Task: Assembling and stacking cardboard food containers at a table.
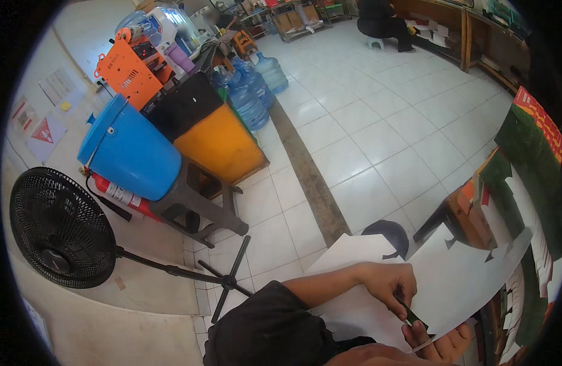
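My left hand [388, 283] comes in from a black sleeve and is closed, its fingertips pinching a narrow dark green piece [413, 316] whose kind I cannot make out. Below it, my right hand [439, 343] has its fingers curled around the lower end of that piece and a thin pale edge beside it. A large white sheet [458, 287] with notched, dark-tipped edges spreads under and beyond both hands. Part of the sheet is hidden by my left forearm.
Right of me, green and red sheets [537, 140] stand near white cut strips [525, 213] and a wooden box [470, 210]. Left are a black fan [61, 229], a blue bucket [131, 149] on a stool [198, 204] and water jugs [247, 100]. A person [381, 21] sits farther off.
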{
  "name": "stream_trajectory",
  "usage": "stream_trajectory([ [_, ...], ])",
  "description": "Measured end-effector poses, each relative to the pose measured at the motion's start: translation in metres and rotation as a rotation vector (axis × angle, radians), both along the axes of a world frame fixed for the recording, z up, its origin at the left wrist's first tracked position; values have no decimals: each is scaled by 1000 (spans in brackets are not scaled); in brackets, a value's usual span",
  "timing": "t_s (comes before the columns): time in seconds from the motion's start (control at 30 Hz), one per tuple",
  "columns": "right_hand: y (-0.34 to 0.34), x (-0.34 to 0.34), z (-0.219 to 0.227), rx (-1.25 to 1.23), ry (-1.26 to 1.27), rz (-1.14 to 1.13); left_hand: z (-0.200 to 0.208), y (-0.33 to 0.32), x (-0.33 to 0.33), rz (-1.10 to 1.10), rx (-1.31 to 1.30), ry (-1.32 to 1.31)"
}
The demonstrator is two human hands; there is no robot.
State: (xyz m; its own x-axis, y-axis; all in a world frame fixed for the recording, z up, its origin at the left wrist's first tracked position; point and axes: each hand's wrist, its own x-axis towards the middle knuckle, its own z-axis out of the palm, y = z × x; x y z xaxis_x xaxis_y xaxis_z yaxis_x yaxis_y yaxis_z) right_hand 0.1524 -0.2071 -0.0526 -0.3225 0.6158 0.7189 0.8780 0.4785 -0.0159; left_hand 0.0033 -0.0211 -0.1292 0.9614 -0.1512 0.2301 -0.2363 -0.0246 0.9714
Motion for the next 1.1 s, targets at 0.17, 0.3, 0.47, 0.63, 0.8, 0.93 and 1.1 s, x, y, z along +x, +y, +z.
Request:
stream_trajectory([
  [0.17,4,-2,-2,-4,11,15,4,0,-9,9,-13,-17],
  [0.3,7,-4,-1,-6,19,30,5,2,-15,52,31,-50],
  [0.47,14,-6,0,-16,24,43,7,8,-23,66,15,-49],
  [0.63,21,-9,-2,-34,43,55,5,10,-30,99,-10,-46],
  [0.8,29,-11,-4,-67,59,59,2,18,-38,144,16,-21],
  [0.93,34,-13,-5,-94,70,58,0,26,-42,148,36,-48],
  [1.1,41,-13,-6,-122,82,54,-1,29,-42,149,28,-15],
])
